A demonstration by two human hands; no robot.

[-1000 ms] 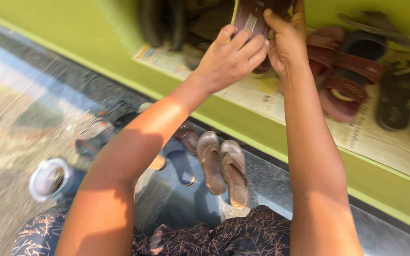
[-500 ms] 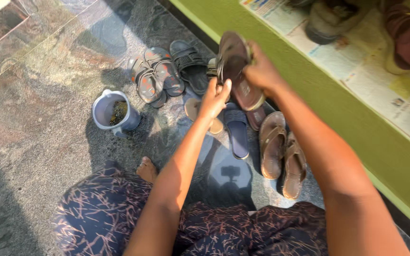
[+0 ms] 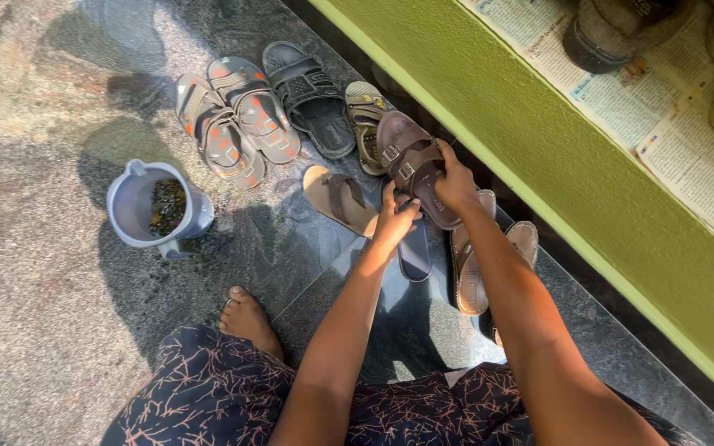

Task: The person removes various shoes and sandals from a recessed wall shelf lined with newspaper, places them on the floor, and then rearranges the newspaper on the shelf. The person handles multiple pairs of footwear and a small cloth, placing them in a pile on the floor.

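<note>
Both hands (image 3: 427, 198) on brown sandal (image 3: 411, 163)

both hands (image 3: 456, 183) have lowered the brown sandal (image 3: 413, 162) from shelf to floor.

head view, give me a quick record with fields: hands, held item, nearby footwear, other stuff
right hand: right hand grips the dark brown buckled sandal low over the floor
left hand: left hand touches the sandal's near edge, above a blue flip-flop
nearby footwear: tan flip-flop, grey and orange sandal pair, black sandal, brown slipper pair
other: grey jug on the floor; green ledge lined with newspaper
</note>
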